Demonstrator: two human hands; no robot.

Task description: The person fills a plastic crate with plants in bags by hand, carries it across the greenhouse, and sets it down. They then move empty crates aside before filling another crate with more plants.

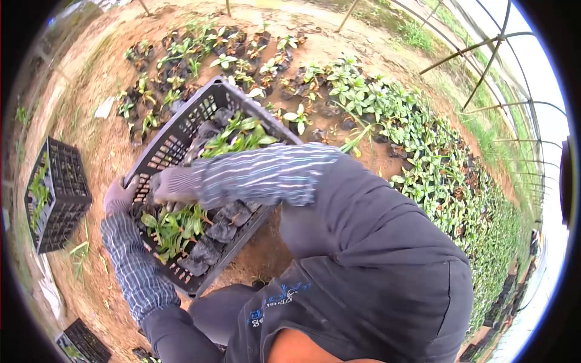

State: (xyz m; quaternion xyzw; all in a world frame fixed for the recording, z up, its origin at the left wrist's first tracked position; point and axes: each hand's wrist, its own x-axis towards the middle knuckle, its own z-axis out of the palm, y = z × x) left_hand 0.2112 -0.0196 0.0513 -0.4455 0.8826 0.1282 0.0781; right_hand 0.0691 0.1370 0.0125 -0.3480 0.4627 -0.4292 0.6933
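A black slatted plastic crate [158, 145] sits tilted in front of my body. Inside it lie seedlings [175, 228] with green leaves, their roots in black bags [223, 231]. My left hand [120, 196], in a pale knitted glove, is closed on the crate's left rim. My right hand [177, 184], gloved the same way, reaches down into the crate among the seedlings. Its fingers curl by a dark bag near the left wall, and what they hold is partly hidden. More leafy seedlings [242, 134] lie at the crate's far end.
Potted seedlings [387, 100] cover the ground ahead and along the right. A second black crate [63, 193] with plants stands at the left, and another crate [83, 342] is at the lower left. Metal hoops [499, 37] rise at the right. Bare soil [103, 145] shows on the left.
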